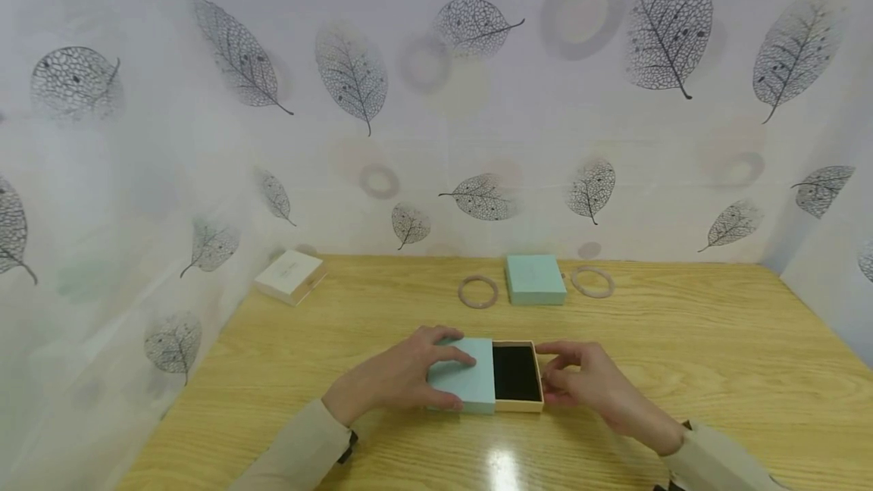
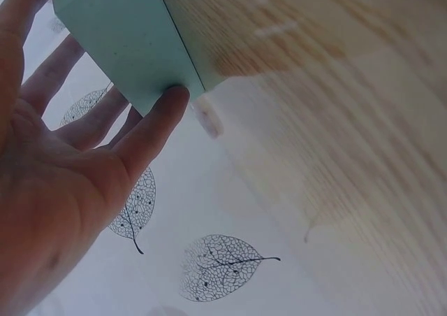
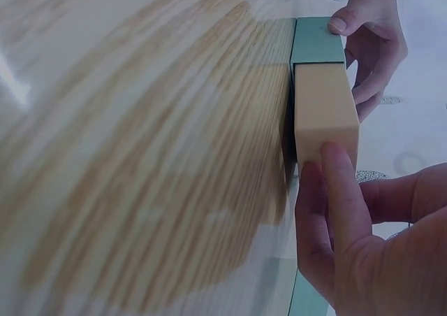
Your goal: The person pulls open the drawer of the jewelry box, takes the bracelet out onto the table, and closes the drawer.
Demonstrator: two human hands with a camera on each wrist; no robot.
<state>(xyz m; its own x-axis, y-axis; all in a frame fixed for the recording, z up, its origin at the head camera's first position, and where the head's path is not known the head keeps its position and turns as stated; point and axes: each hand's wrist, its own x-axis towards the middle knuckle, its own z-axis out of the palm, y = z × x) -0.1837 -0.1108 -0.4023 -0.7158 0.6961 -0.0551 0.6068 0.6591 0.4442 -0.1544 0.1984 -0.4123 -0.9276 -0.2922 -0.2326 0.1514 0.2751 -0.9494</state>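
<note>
A mint-green jewelry box sleeve (image 1: 470, 376) lies on the table with its cream drawer (image 1: 518, 405) part way out to the right. Black padding (image 1: 516, 373) lines the drawer, and nothing lies on it there. My left hand (image 1: 409, 373) grips the sleeve, fingers over its top, the thumb on its near side; the left wrist view shows that thumb on the sleeve's wall (image 2: 126, 43). At the drawer's right end is my right hand (image 1: 589, 385). Its thumb and a bent finger meet at the drawer's end face (image 3: 325, 145); any pull tab between them is hidden.
Behind, a second mint-green box (image 1: 535, 279) stands between two pale ring-shaped bangles, a left one (image 1: 464, 300) and a right one (image 1: 592, 295). A white box (image 1: 289, 276) sits at the back left. Leaf-printed cloth (image 1: 450, 135) backs the wooden table (image 1: 682, 339).
</note>
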